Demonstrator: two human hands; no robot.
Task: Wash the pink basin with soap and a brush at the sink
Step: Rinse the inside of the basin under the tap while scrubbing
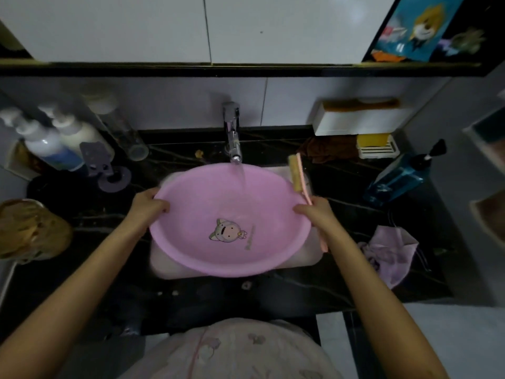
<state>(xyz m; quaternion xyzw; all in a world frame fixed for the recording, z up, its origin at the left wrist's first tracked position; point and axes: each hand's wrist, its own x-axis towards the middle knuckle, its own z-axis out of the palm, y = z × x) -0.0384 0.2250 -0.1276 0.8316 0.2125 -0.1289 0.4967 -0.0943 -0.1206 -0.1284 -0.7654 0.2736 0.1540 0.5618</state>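
Squarely, pink basin [231, 214] under tap [232, 132].

Dim room, white-tiled wall [109, 28], black countertop [355, 269]

The pink basin [232, 222] at frame centre is smooth plastic with a low sheen. The brush [297, 173] has a pink plastic back and coarse yellowish bristles. The faucet [232, 132] is polished metal. The countertop [341, 187] is glossy black veined stone. The lilac cloth [388, 255] at right is matt and crumpled.
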